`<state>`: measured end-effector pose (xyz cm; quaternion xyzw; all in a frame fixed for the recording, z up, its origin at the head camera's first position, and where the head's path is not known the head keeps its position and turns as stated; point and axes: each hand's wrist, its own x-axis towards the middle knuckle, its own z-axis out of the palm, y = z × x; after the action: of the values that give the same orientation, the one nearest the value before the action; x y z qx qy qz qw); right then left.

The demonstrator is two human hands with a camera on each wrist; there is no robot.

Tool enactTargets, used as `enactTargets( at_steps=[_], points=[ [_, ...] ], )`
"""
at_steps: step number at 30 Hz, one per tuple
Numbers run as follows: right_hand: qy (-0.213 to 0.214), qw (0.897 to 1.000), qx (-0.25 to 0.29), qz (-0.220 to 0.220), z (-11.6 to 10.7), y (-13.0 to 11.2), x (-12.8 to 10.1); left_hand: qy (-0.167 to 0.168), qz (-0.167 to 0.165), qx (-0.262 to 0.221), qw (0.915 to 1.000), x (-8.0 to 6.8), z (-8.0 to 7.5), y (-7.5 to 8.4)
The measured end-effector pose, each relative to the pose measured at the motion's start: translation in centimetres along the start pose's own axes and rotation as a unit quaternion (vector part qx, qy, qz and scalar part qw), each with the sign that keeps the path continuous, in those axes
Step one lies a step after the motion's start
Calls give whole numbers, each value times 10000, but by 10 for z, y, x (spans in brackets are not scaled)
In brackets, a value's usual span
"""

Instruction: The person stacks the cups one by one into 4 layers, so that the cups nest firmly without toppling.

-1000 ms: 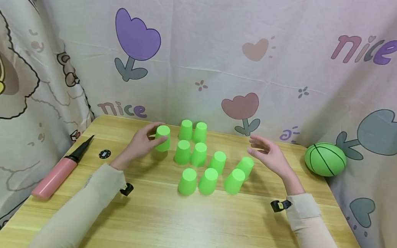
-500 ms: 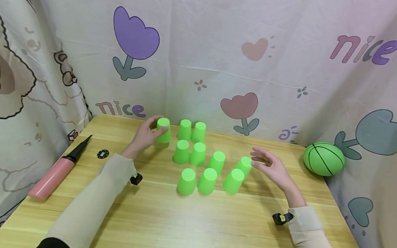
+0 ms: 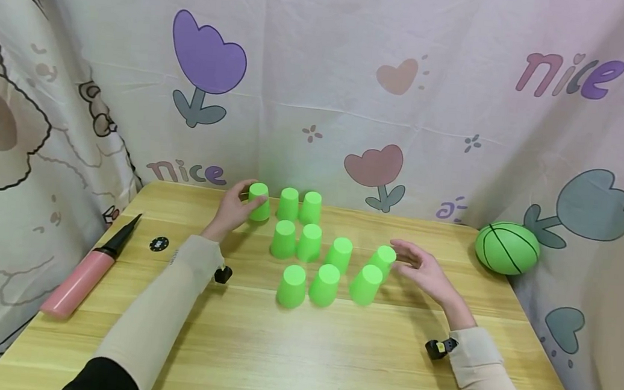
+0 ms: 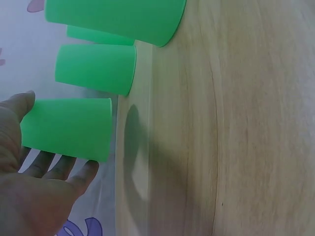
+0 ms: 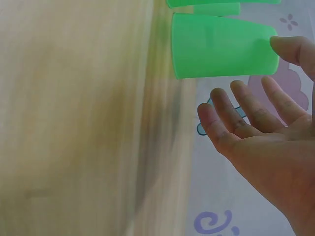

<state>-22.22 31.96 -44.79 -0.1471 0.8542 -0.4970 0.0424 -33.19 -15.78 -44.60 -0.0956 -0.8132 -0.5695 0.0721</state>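
My left hand (image 3: 233, 210) grips an upside-down green plastic cup (image 3: 259, 202) at the back left of the table. In the left wrist view the thumb is on one side of this cup (image 4: 69, 125) and the fingers on the other. My right hand (image 3: 421, 269) is beside another inverted green cup (image 3: 383, 260) at the right of the group. The right wrist view has its fingers spread apart from that cup (image 5: 224, 46), with the thumb tip at its base; whether it touches cannot be told. Several more green cups (image 3: 310, 243) stand upside down between the hands.
A pink hand pump (image 3: 80, 281) with a black nozzle lies along the table's left side, near a black round chip (image 3: 159, 244). At the right back edge sits a green ball (image 3: 507, 248). Printed curtain (image 3: 310, 68) hangs behind the wooden table (image 3: 305, 364).
My left hand has carried its cup back, level with the back pair of cups. The right hand has come down and closer to the rightmost cup.
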Motion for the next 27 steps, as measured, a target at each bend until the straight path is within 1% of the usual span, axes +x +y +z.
enactTargets(
  at_steps=[7, 15, 21, 27],
  points=[
    [-193, 9997, 123, 71, 6, 6, 1, -43, -179, 31, 9998, 6, 5, -7],
    [-394, 9990, -68, 220, 9, 8, 5, -89, -290, 110, 9995, 10, 9, -10],
    [-383, 9990, -166, 172, 12, 6, 6, -101, -414, 121, 9990, 13, 12, -7],
    [-390, 9990, -167, 141, 13, 5, 6, -122, -392, 138, 9991, 15, 14, -7]
  ],
)
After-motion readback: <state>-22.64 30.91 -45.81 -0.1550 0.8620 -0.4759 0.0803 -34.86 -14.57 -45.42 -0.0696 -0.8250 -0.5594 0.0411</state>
